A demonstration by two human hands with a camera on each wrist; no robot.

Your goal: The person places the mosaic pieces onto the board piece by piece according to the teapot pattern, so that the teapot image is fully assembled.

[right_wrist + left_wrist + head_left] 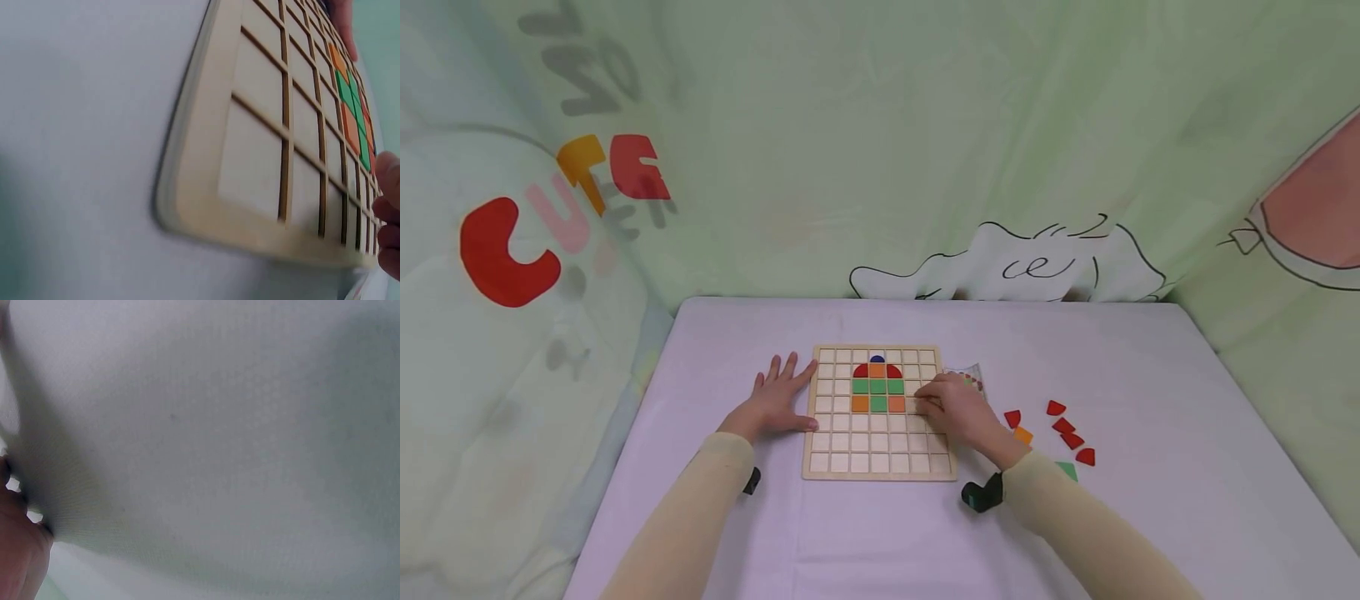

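A wooden grid board [880, 477] lies flat on the table. My left hand [771, 400] has its fingers spread, with fingertips and thumb at the board's left edge. Over the right-hand columns, my right hand [962, 408] has bent fingers, thumb and index close together; I cannot tell whether they pinch a tile. Set in the grid are a blue piece [877, 359], red rounded pieces [894, 372] either side of an orange square [877, 372], a green row [877, 387], and a lower row of orange, green and orange-red [896, 404]. In the right wrist view, curled fingers [390, 212] hover by the grid.
A printed card [974, 373] lies partly behind the right hand. Loose red pieces [1063, 426], an orange piece [1022, 435] and a green piece [1067, 470] lie right of the board. Cloth fills most of the left wrist view. A printed curtain [880, 167] hangs behind the table.
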